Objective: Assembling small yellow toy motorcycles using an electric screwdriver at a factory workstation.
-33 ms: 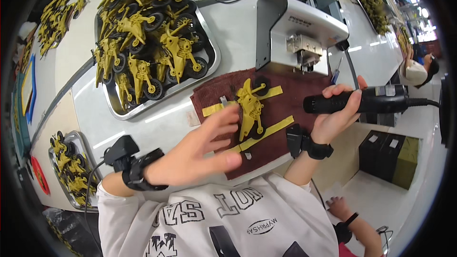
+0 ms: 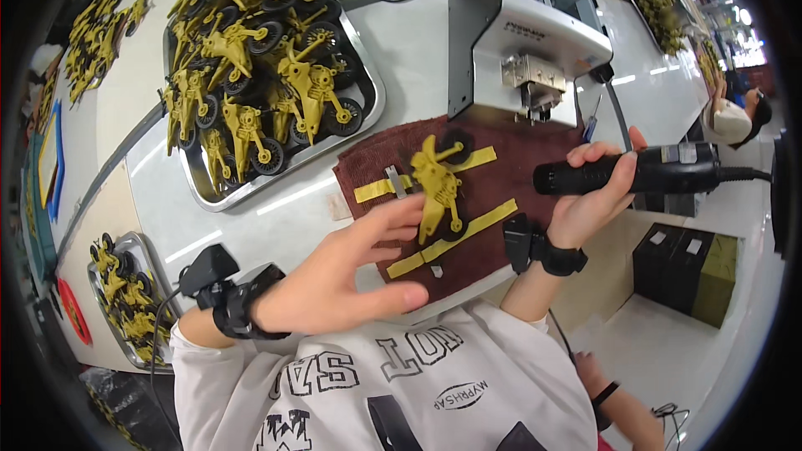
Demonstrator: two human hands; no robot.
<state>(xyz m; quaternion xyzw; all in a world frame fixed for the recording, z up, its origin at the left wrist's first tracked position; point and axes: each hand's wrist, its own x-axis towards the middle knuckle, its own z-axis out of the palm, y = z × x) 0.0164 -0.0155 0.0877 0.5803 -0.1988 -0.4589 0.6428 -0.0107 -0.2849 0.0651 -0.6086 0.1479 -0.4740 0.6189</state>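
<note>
A yellow toy motorcycle (image 2: 438, 190) with black wheels lies on the dark red cloth (image 2: 493, 242), between two strips of yellow tape. My left hand (image 2: 334, 271) is open just beside it, fingers stretched out and thumb apart; the fingertips come close to the toy's near left side, and I cannot tell if they touch it. Over the cloth's right part, my right hand (image 2: 589, 200) is wrapped round a black corded electric screwdriver (image 2: 668, 171), held sideways with its ridged end toward the left. The tool's very tip cannot be made out.
Toy motorcycles heap a metal tray (image 2: 378, 108) at the upper left. A smaller tray (image 2: 127, 242) with more stands at the lower left. Behind the cloth is a grey metal machine (image 2: 535, 42). Another person's arm (image 2: 622, 405) shows at the lower right; dark boxes (image 2: 668, 271) stand beyond.
The toy motorcycle has shifted slightly. My left hand has moved a little lower, its fingers still stretched. The other person's hand at the lower right has moved down. My right hand stays with the screwdriver.
</note>
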